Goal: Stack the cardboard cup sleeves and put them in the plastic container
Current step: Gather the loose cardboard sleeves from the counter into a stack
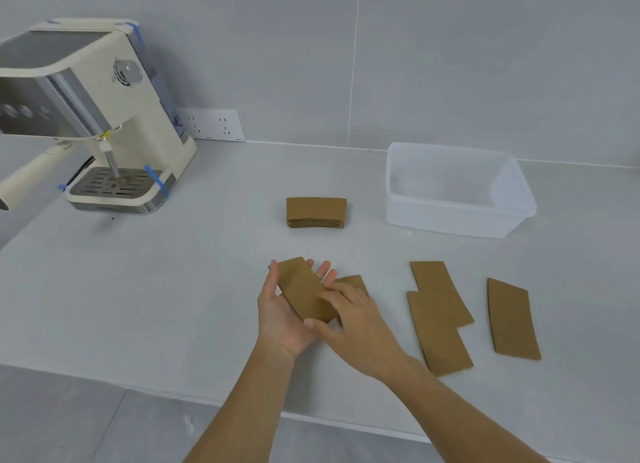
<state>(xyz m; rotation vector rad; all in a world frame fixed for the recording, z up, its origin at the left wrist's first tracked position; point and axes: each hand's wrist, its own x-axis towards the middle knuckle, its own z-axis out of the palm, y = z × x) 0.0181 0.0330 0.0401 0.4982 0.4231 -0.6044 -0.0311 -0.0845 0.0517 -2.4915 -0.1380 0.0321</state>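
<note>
The left hand (282, 319) is cradling a flat brown cardboard sleeve (304, 291) in its spread palm; the right hand (353, 324) is pinching its near end, and should be squaring edges before adding more

Flattened sleeve (304, 291) across the upturned left hand (282, 319), right hand (353, 320) on top — plastic container (457, 217) well apart.

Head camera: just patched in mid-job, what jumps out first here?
At centre front, the left hand cradles a cardboard cup sleeve while the right hand presses on it. Three loose sleeves lie flat to the right, a neat stack of sleeves sits behind the hands, and the clear plastic container stands empty at the right rear. A cream espresso machine fills the left rear corner.
</note>
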